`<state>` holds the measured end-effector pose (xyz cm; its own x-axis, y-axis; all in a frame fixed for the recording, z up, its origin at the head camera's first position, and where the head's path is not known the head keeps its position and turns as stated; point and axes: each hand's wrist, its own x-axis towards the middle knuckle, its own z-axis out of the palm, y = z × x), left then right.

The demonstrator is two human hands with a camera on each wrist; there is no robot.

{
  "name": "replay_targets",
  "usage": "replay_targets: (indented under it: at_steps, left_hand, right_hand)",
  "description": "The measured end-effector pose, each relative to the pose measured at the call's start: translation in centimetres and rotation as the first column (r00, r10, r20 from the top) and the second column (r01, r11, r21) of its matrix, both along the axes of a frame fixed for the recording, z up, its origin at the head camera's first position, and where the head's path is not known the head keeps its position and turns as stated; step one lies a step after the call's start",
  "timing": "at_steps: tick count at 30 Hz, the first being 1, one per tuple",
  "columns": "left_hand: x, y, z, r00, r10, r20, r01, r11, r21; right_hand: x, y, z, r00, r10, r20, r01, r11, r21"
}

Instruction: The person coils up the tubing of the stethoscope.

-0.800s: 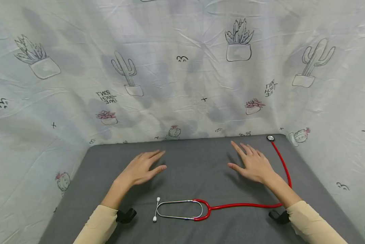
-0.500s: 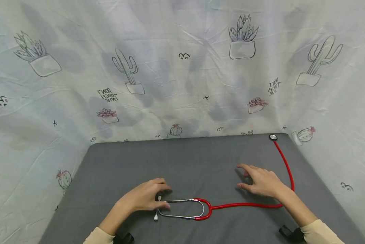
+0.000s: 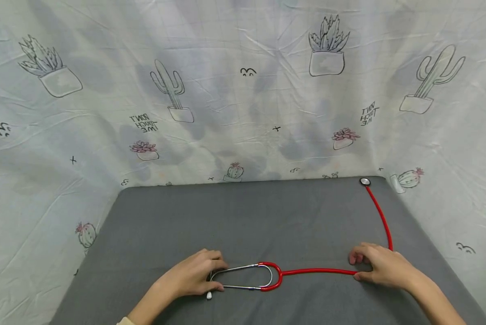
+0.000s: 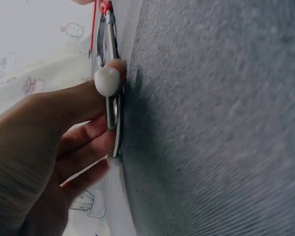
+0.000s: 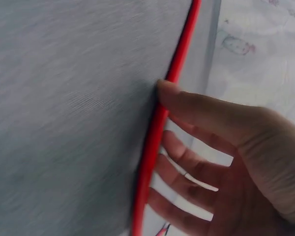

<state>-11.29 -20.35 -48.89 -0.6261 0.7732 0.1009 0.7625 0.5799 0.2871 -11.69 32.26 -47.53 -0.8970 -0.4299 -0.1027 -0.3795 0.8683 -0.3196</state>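
Note:
A stethoscope with red tubing (image 3: 320, 271) and a metal headset lies across the table. My left hand (image 3: 194, 273) grips the ear end of the headset, thumb on the near side and fingers on the far side. One white ear tip (image 4: 107, 81) shows beside the thumb in the left wrist view. Further right, my right hand (image 3: 385, 266) pinches the red tube near its bend; in the right wrist view the thumb lies on the tube (image 5: 150, 142), with fingers curled behind it. The round chest piece (image 3: 365, 181) rests at the far right corner.
Grey cloth covers the table (image 3: 243, 216). A pale curtain (image 3: 210, 90) printed with cacti and potted plants rises behind it and along both sides, close to the table's edges.
Both hands have come down from above the table. The left moved nearer onto the ear end; the right moved right and nearer onto the red tube. The stethoscope lies nearly as before.

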Motion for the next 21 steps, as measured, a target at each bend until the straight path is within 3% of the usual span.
replay_targets:
  at_steps: [3,8,11,14,17,21]
  left_hand:
    - [0.4,0.2,-0.2,0.997,-0.023,-0.067,0.023,1.0,0.008]
    - [0.5,0.6,-0.7,0.979,-0.056,-0.194,0.066,0.997,0.048]
    - [0.3,0.6,-0.9,0.974,-0.042,-0.222,0.058,0.996,0.066]
    - [0.0,0.5,-0.8,0.974,-0.021,-0.224,0.041,0.995,0.087]
    - [-0.5,0.5,-0.6,0.978,-0.006,-0.207,0.026,0.995,0.097]
    - [-1.4,0.8,-0.2,0.982,-0.006,-0.188,0.026,0.994,0.105]
  right_hand:
    - [0.4,1.0,-0.8,0.995,0.069,-0.073,-0.073,0.996,-0.053]
    - [0.7,1.0,-1.3,0.954,0.173,-0.244,-0.208,0.97,-0.124]
    - [0.8,0.2,0.1,0.954,0.148,-0.259,-0.189,0.972,-0.141]
    - [0.8,-0.8,2.0,0.936,0.149,-0.318,-0.214,0.96,-0.179]
    - [0.6,-2.0,3.9,0.9,0.176,-0.398,-0.277,0.937,-0.211]
    - [0.1,-3.8,6.3,0.854,0.259,-0.452,-0.4,0.881,-0.252]
